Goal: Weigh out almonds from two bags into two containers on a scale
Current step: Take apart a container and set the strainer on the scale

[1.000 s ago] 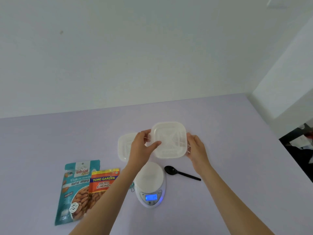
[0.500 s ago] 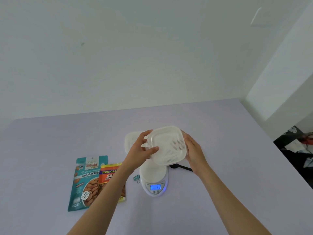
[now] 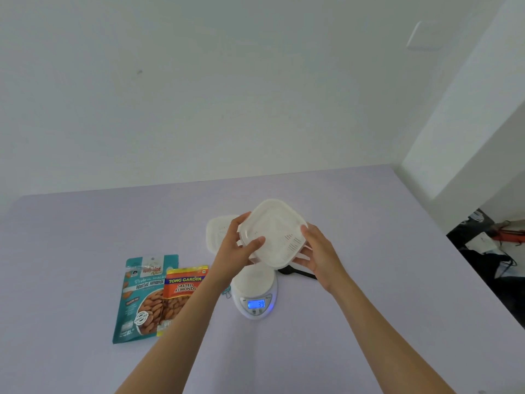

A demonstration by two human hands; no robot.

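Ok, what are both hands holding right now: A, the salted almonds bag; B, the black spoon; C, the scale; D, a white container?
D: the left hand and right hand grip a white container from either side, held up over the scale.

Translucent white plastic container [image 3: 274,233], glossy foil bags [image 3: 145,297], matt lilac tabletop [image 3: 85,237]

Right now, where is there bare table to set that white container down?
Bare: the table right of the black spoon, and its far left beyond the almond bags. Crowded: around the scale, with the second container behind.
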